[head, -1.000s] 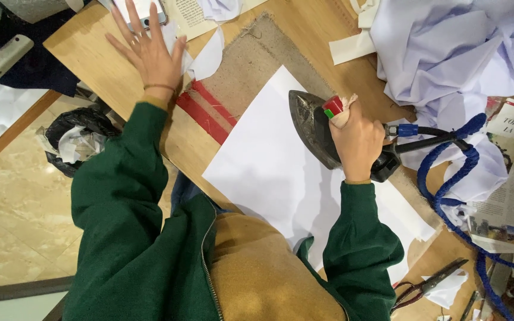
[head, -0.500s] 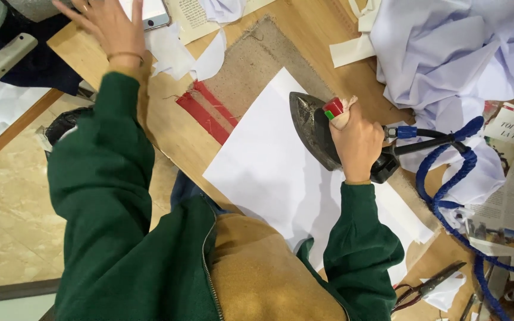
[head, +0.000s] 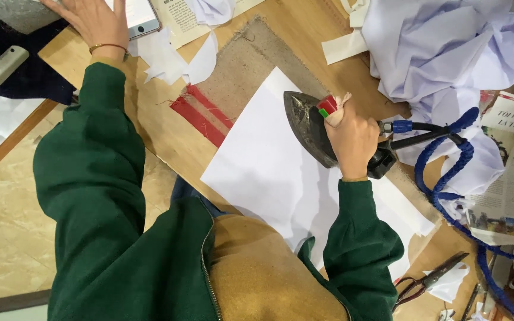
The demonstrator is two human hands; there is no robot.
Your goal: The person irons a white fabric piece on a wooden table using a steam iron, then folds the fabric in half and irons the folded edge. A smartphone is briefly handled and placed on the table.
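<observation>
My right hand (head: 352,138) grips the handle of a dark metal iron (head: 306,125) that rests on a white sheet of fabric (head: 269,172) spread over the wooden table (head: 168,134). A blue braided cord (head: 441,178) runs from the iron's back end to the right. My left hand (head: 90,21) reaches to the table's far left corner, fingers spread, beside a phone (head: 138,15) and some white scraps (head: 174,56). Both arms wear dark green sleeves.
A burlap pad with red stripes (head: 233,77) lies under the white sheet. A heap of pale lilac cloth (head: 447,47) fills the upper right. Newspaper (head: 513,172) lies at the right edge. Scissors (head: 429,279) rest near the lower right. Beige floor (head: 7,226) shows at left.
My left hand has moved from the table's middle left up toward the far corner by the phone. My right hand and the iron have stayed in place.
</observation>
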